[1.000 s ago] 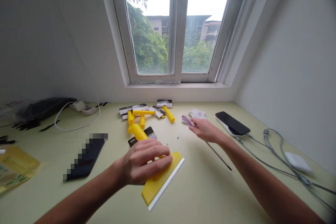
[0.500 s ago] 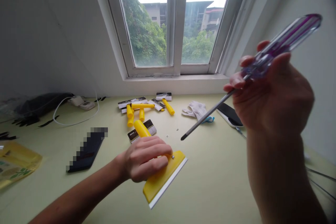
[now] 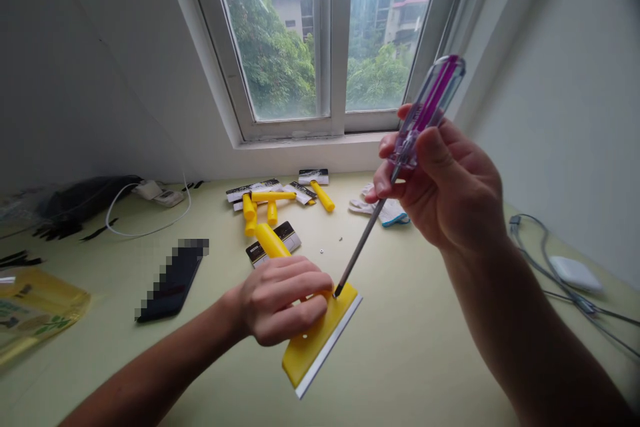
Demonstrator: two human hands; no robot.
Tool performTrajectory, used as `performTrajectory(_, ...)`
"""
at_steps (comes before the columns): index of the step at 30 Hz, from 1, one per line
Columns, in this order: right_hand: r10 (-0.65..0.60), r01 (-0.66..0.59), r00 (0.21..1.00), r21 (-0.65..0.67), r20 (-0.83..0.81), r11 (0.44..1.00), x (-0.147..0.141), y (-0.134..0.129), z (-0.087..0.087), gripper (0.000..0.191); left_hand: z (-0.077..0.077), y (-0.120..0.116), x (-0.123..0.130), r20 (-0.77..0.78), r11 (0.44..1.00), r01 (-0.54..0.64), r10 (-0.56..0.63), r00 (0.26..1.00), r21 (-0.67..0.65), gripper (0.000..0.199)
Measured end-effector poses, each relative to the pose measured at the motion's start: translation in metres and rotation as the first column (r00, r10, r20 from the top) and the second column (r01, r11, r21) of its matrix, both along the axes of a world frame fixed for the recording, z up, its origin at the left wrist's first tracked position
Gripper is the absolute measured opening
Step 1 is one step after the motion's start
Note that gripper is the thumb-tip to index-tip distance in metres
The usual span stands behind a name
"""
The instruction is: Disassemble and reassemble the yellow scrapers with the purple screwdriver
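Scraper (image 3: 323,343), yellow, white-edged: above the near middle of the bench (image 3: 400,347), left hand (image 3: 285,300) over it, fingers curled closed around it. Screwdriver (image 3: 425,110), clear and purple handle: in the right hand (image 3: 450,180), fingers closed on handle and upper shaft, tip at the scraper's screw hole. Beyond: yellow handles (image 3: 273,197), cards (image 3: 255,191); to their right, white glove (image 3: 390,210). Left: dark phone (image 3: 173,287).

White-edged yellow scraper (image 3: 323,338) aslant, purple-striped screwdriver (image 3: 429,110) tilted, tip down at its head
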State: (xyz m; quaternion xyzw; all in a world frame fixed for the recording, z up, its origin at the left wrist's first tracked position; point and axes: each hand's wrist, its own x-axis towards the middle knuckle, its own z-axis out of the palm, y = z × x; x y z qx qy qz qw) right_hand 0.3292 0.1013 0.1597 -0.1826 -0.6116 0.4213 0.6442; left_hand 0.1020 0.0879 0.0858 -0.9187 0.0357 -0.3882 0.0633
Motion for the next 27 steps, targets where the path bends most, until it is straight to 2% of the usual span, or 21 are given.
performTrajectory(17, -0.029, 0.03, 0.998, -0.032, 0.052, 0.999, -0.002, 0.007, -0.004, 0.023, -0.008, 0.006, 0.005, 0.004, 0.999, 0.008, -0.008, 1.0, 0.05, 0.019)
performTrajectory(22, -0.05, 0.052, 0.997, -0.034, 0.053, 0.998, -0.001, 0.011, -0.006, 0.028, -0.008, 0.006, 0.005, -0.003, 0.999, -0.007, 0.008, 1.0, 0.046, 0.018)
performTrajectory(27, -0.039, 0.04, 0.999, -0.017, 0.035, 0.999, 0.0, 0.009, -0.006, 0.024, -0.008, 0.008, 0.006, -0.006, 1.0, 0.01, -0.01, 1.0, 0.024, 0.017)
